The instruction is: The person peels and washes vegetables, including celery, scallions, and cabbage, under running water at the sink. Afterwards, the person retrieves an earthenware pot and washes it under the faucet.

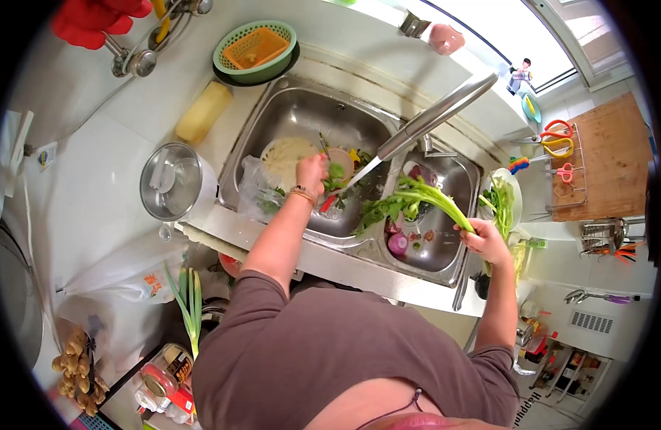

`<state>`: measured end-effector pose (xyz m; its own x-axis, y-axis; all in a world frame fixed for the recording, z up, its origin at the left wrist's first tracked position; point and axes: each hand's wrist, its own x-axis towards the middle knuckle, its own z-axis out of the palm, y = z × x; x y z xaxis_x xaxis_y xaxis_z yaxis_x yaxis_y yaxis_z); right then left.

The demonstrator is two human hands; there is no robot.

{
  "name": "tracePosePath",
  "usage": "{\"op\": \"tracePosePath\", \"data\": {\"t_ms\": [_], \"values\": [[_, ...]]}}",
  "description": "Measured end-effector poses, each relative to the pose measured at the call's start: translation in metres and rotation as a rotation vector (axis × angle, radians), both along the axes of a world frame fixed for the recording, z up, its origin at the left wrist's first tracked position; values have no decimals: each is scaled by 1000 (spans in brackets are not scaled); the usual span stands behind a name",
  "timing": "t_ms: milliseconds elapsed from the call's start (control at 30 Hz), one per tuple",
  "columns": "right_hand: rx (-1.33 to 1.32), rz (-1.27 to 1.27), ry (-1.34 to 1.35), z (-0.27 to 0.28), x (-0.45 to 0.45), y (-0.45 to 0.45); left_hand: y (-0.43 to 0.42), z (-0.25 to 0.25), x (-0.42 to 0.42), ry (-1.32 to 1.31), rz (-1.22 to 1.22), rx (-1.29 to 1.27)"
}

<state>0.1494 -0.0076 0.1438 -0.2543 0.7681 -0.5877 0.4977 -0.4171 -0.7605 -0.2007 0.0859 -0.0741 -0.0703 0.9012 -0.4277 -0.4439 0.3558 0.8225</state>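
Observation:
My right hand (pixel 486 242) is closed round the lower end of a bunch of celery (pixel 441 197). Its leafy tops reach left over the divider between the two basins. Over the left basin (pixel 266 122), my left hand (pixel 312 174) has its fingers curled among green scraps, and what they hold is hard to make out. Beside it lie a pale round item (pixel 287 159), a small red piece (pixel 327 203) and a clear plastic bag (pixel 255 186). Between the hands, a whitish stream runs from the tilted faucet (pixel 416 132) into the left basin. The right basin holds a purple onion (pixel 398 244).
A metal pot (pixel 174 180) and a yellowish block (pixel 204 112) stand left of the sink, near stacked baskets (pixel 255 50). At right are a white plate (pixel 515 197) with greens, scissors (pixel 557 138) and a wooden board (pixel 606 158). Scallions (pixel 189 304) stand below left.

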Motion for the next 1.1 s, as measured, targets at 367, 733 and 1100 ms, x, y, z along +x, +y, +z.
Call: {"op": "tracePosePath", "data": {"t_ms": [367, 733, 1100], "values": [[129, 133, -24, -23, -43, 0, -12, 20, 46, -618, -339, 13], [86, 279, -163, -69, -45, -11, -4, -2, 44, -959, -141, -188], [-231, 32, 140, -83, -37, -32, -20, 24, 43, -419, 169, -44]]}}
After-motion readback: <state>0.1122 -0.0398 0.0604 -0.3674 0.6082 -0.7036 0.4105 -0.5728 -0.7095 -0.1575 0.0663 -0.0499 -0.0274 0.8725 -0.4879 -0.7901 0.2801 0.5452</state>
